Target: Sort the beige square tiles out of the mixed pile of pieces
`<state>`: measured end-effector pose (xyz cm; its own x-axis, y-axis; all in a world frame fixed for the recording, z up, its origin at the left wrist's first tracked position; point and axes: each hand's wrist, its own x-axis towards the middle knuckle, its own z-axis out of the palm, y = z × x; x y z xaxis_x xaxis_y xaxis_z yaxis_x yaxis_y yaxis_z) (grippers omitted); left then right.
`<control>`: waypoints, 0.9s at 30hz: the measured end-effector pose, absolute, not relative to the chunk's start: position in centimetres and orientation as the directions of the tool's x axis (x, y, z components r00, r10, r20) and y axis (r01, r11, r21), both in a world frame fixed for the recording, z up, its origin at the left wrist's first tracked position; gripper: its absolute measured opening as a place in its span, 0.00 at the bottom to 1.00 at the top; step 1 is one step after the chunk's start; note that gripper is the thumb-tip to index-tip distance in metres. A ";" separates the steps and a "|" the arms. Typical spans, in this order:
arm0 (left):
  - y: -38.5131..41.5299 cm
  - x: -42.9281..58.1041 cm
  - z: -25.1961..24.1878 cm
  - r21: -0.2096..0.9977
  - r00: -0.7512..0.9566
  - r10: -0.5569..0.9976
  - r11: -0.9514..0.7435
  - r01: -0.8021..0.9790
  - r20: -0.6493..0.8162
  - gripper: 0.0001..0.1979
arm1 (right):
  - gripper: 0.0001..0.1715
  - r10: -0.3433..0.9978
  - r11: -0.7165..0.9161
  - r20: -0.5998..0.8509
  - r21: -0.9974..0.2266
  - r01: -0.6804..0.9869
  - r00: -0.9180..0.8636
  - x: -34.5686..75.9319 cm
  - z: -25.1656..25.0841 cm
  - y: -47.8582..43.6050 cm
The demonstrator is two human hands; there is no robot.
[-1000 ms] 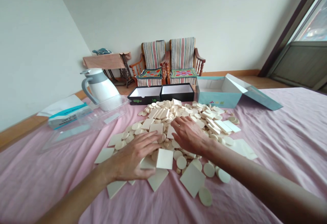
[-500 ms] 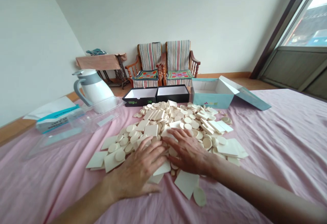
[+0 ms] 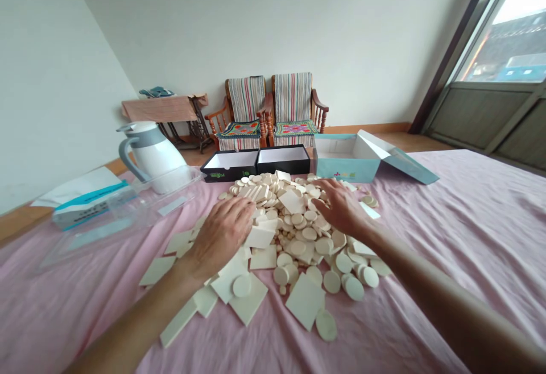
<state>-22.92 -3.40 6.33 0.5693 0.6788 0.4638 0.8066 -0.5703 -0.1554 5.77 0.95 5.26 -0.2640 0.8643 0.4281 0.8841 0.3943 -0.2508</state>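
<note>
A heap of cream-coloured flat pieces [image 3: 290, 223], round discs and squares, lies spread on a pink cloth [image 3: 447, 232]. My left hand [image 3: 224, 232] rests flat on the left side of the heap, fingers stretched forward over square pieces. My right hand [image 3: 341, 206] lies palm down on the right side of the heap, fingers spread toward the far pieces. Neither hand holds anything. Larger square tiles [image 3: 305, 300] and loose discs [image 3: 326, 324] lie at the near edge of the heap.
Beyond the heap stand two open black boxes [image 3: 256, 163] and an open teal box [image 3: 347, 158] with its lid hanging right. At the left are a white jug [image 3: 149, 152], a clear plastic tray [image 3: 128, 209] and a tissue pack [image 3: 85, 203]. Two striped chairs stand at the back wall.
Both hands have moved apart and farther away across the heap, left hand to the left side and right hand to the far right. Pieces between them have shifted and spread.
</note>
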 end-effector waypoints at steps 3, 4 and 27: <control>-4.3 -21.8 6.7 -0.116 0.593 0.640 -0.626 0.771 0.489 0.20 | 0.31 0.924 0.244 0.357 -0.283 0.927 -0.134 9.6 4.7 1.4; -4.9 -21.2 6.8 -0.103 0.639 0.610 -0.681 0.725 0.468 0.19 | 0.37 0.945 0.201 0.307 -0.285 0.937 -0.110 10.8 4.4 1.4; -2.1 -25.9 3.8 0.193 0.478 0.819 -0.549 0.814 0.317 0.25 | 0.40 0.999 0.028 0.043 -0.342 0.939 -0.014 13.1 1.3 2.7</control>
